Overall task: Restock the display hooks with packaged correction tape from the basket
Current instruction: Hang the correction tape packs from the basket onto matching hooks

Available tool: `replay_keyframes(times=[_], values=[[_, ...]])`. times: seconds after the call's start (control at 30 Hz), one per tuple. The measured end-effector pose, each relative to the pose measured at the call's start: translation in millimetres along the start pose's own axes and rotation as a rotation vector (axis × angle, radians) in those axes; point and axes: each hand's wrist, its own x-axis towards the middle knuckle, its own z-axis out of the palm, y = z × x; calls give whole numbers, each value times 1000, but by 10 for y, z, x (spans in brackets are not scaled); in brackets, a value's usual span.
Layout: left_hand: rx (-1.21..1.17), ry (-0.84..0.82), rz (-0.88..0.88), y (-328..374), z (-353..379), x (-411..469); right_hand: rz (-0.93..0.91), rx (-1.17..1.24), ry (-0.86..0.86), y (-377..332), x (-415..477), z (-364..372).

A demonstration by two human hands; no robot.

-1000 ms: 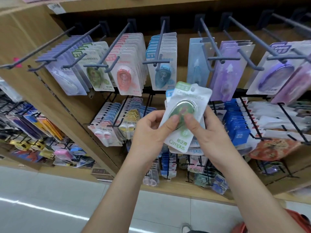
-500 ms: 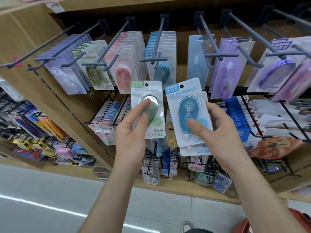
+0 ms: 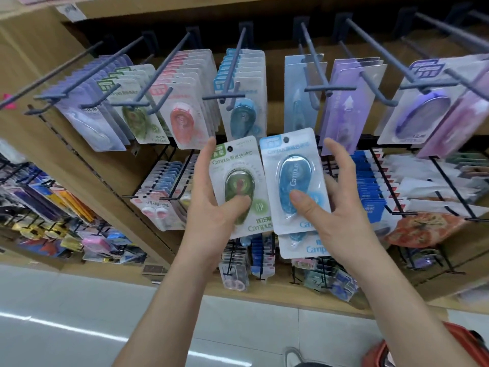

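My left hand (image 3: 211,207) holds a green correction tape pack (image 3: 239,186) upright, thumb across its blister and fingers behind. My right hand (image 3: 336,215) holds a small stack of blue correction tape packs (image 3: 293,181), thumb on the front one, another pack showing below it. Both sets sit side by side in front of the display. Above hang rows of hooks: a green pack row (image 3: 137,112), a pink row (image 3: 185,109) and a blue row (image 3: 242,102), each hook (image 3: 235,64) sticking out toward me.
Purple packs (image 3: 90,115) hang at far left, light blue and lilac packs (image 3: 346,102) to the right. Lower wire racks (image 3: 164,189) hold more stationery. A red basket (image 3: 460,345) shows at the bottom right over a pale floor.
The single stack held by both hands split: my left hand took the green pack off to the left, the right kept the blue packs. Both then rose slightly toward the hooks.
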Motion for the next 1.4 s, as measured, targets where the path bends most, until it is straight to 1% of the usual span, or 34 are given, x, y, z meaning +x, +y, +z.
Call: replay_keyframes(times=[0.07,0.17,0.27,0.37,0.47,0.57,0.77,0.93,1.03,1.27,1.4], values=[[0,77,-4,10,-2,18,-2,21,-54,-22,21,30],[6,235,-25,71,-50,41,26,31,-128,-20,74,146],[49,321,-60,173,-199,59,33,-19,-182,5,140,301],[26,409,-95,279,-399,70,57,-50,-220,55,195,478],[15,449,-58,386,-599,86,77,-76,-240,98,240,687],[-36,493,16,553,-827,115,106,-50,-264,117,297,862],[-24,516,160,825,-1251,369,156,-13,-268,141,390,1087],[112,500,191,854,-1386,657,173,-13,-293,165,432,1252],[132,483,201,824,-1463,742,184,2,-291,169,469,1304],[86,402,146,896,-1566,820,189,-11,-302,194,479,1335],[-15,380,83,911,-1594,840,187,-17,-303,186,488,1346]])
